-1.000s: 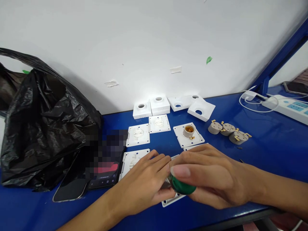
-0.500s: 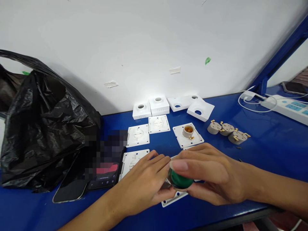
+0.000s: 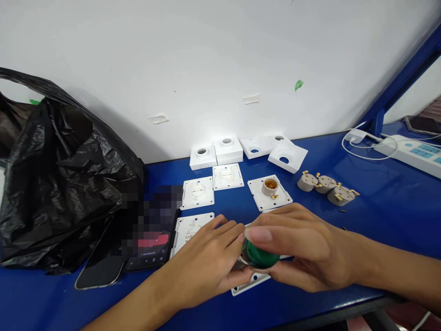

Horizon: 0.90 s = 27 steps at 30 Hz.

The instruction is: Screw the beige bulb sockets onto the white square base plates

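My right hand is closed round the green handle of a screwdriver, with its thumb across the top. The shaft and tip are hidden below the hands. My left hand is closed just left of the handle, its fingertips touching my right hand's work. A greyish piece that looks like a lamp socket shows a little between its fingers; most of it is covered. Beneath both hands lies a white base plate, partly hidden. Behind them, a lamp socket with a brass thread sits on another white plate.
White plates lie to the left, and white covers stand along the wall. Several loose sockets are at right. Two phones and a black plastic bag occupy the left. A power strip lies far right.
The screwdriver's green handle and my right thumb have shifted very slightly to the right. My left hand stays in place.
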Each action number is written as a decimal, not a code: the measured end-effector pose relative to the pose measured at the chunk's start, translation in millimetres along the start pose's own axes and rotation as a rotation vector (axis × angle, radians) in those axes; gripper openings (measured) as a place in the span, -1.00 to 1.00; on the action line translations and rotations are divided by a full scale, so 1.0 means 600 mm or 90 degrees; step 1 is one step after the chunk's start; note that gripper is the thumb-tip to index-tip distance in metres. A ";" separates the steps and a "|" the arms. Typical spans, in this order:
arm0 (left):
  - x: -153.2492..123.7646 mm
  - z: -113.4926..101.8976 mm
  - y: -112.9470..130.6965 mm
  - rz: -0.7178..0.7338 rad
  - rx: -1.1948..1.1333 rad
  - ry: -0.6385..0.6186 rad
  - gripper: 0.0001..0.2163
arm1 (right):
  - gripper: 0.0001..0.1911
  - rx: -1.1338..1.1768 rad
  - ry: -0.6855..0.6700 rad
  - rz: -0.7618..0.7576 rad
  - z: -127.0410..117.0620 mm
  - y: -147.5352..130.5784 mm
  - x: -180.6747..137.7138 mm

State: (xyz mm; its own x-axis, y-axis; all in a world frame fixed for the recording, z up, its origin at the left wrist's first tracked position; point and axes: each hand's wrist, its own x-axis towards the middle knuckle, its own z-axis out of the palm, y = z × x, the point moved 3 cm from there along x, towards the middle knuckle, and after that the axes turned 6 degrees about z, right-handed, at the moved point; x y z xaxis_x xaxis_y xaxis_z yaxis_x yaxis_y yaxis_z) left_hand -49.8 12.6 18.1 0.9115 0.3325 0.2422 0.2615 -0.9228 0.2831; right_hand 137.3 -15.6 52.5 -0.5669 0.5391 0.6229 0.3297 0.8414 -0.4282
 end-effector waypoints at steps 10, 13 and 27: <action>0.001 -0.001 0.004 0.004 0.040 0.001 -0.73 | -0.37 0.028 -0.020 0.003 0.000 0.002 0.000; 0.004 -0.003 0.005 0.016 0.057 0.009 -0.72 | -0.28 0.020 -0.024 0.009 0.000 0.003 0.000; 0.009 -0.009 0.011 0.025 0.034 0.004 -0.65 | -0.44 -0.008 -0.018 0.027 -0.003 0.002 -0.001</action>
State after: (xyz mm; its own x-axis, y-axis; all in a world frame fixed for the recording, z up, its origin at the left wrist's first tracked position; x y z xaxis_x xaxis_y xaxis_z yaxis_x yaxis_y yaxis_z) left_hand -44.7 9.7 26.3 0.9192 0.2973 0.2584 0.2426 -0.9441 0.2231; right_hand 139.5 -14.6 52.9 -0.5730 0.5731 0.5859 0.3630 0.8184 -0.4455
